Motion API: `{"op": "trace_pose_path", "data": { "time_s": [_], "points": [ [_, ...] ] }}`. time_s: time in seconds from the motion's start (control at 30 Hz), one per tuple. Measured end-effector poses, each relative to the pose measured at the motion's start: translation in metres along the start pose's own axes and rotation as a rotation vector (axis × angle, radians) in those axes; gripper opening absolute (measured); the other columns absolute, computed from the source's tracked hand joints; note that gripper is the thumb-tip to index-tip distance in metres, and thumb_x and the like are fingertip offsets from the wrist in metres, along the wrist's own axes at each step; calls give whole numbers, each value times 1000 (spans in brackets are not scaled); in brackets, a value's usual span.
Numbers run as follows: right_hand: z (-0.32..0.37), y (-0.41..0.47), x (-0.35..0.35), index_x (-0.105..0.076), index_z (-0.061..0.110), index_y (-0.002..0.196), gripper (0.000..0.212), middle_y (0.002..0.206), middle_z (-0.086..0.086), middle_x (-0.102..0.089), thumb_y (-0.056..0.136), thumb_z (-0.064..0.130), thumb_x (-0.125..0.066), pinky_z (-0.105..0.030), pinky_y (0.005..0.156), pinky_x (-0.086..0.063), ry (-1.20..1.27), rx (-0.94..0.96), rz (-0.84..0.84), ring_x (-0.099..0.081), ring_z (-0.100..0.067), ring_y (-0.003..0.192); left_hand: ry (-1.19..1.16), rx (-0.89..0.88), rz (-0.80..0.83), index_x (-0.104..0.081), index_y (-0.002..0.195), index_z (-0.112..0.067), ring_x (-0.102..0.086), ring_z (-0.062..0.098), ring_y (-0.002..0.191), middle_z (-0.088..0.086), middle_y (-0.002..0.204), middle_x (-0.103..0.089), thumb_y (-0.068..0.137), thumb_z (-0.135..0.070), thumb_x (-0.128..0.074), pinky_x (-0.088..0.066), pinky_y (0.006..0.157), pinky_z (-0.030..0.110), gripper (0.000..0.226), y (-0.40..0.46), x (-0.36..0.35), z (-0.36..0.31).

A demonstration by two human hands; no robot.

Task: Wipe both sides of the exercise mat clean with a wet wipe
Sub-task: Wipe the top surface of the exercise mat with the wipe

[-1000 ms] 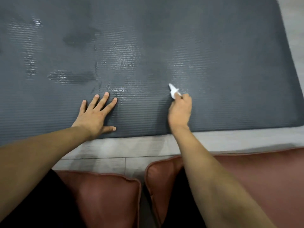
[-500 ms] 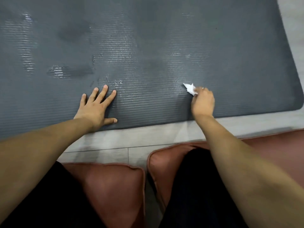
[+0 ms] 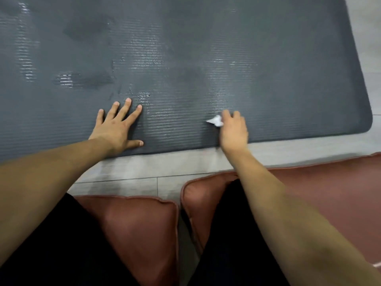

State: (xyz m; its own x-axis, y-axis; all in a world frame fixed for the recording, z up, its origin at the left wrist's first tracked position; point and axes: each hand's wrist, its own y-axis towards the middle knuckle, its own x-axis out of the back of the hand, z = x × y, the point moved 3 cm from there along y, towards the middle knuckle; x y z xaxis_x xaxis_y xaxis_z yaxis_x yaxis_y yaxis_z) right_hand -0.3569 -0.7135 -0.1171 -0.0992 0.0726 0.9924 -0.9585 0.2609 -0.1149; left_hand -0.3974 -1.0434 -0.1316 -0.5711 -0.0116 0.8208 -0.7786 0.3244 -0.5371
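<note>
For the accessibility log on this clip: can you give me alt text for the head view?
A person's right hand rubs a crumpled white wet wipe on a dark grey ribbed exercise mat while the left hand presses flat on it with fingers spread. Wet streaks glisten on the mat, which lies on a pale floor beyond two reddish-brown cushions.

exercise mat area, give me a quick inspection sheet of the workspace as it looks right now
surface: grey tiled floor, bare strip between mat and cushions
job's things: dark grey ribbed exercise mat lies flat, with shiny wet streaks and darker damp patches on its left and middle; white wet wipe crumpled on the mat near its front edge
clutter: nothing seen
grippers: left hand flat, fingers spread, pressing the mat; right hand has its grip round the wipe
cables: nothing seen
surroundings: two reddish-brown cushions at the person's knees
</note>
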Motion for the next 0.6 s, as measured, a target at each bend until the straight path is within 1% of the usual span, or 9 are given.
{"op": "trace_pose_path", "data": {
  "time_s": [0.07,0.13,0.17,0.23,0.33,0.4,0.5,0.53,0.6],
  "points": [
    [-48,5,7,-55,12,110,25,111,-17,-52,89,1,-45,-43,79,-45,0,-228,-40,-51,-39,104,8,4,5,17,160,-43,12,28,159,-6,170,23,86,-72,-61,1,125,59,112,1,0,0],
    [-40,3,3,-56,12,109,28,112,-17,-54,88,-2,-44,-42,84,-44,11,-307,-55,-51,-37,105,14,7,11,18,159,-43,13,28,159,-6,170,24,86,-73,-60,1,125,59,111,2,0,0],
    [-18,-1,-1,-56,12,110,28,113,-17,-55,88,-2,-44,-42,85,-44,19,-286,-63,-51,-36,105,21,8,11,19,159,-43,13,28,159,-6,170,24,86,-73,-60,1,125,59,111,1,-1,0],
    [49,-18,-12,-55,11,113,28,113,-16,-56,88,0,-45,-39,87,-42,89,-118,-26,-52,-34,105,29,8,12,19,159,-42,13,28,159,-6,170,25,87,-73,-59,1,126,59,111,1,0,-1],
    [161,-71,-22,-56,10,107,27,106,-16,-56,83,3,-44,-41,87,-44,214,292,103,-50,-35,102,25,14,26,18,160,-42,13,28,159,-6,170,25,89,-64,-66,0,126,59,112,2,2,-1],
    [187,-85,-18,-56,12,100,28,100,-13,-55,82,9,-34,-39,82,-46,263,473,121,-50,-32,97,36,22,26,17,160,-42,13,27,159,-7,169,25,89,-57,-69,0,127,58,113,2,0,0],
    [141,-52,-13,-58,11,90,20,90,-10,-58,81,9,-41,-39,69,-46,195,637,10,-53,-30,85,29,10,18,19,159,-43,15,26,158,-7,169,26,88,-69,-62,1,127,57,111,2,-1,0],
    [115,-34,-12,-59,10,90,15,89,-11,-58,82,7,-47,-41,69,-47,158,623,-18,-53,-31,83,26,6,20,21,158,-43,15,26,158,-7,169,27,88,-71,-60,1,127,57,111,2,-1,0],
    [51,11,-10,-61,8,92,12,90,-14,-59,83,3,-57,-44,72,-49,77,437,-112,-54,-35,84,26,4,28,23,158,-42,16,27,158,-6,168,28,88,-73,-57,2,127,58,110,2,-1,0]
  ]
}}
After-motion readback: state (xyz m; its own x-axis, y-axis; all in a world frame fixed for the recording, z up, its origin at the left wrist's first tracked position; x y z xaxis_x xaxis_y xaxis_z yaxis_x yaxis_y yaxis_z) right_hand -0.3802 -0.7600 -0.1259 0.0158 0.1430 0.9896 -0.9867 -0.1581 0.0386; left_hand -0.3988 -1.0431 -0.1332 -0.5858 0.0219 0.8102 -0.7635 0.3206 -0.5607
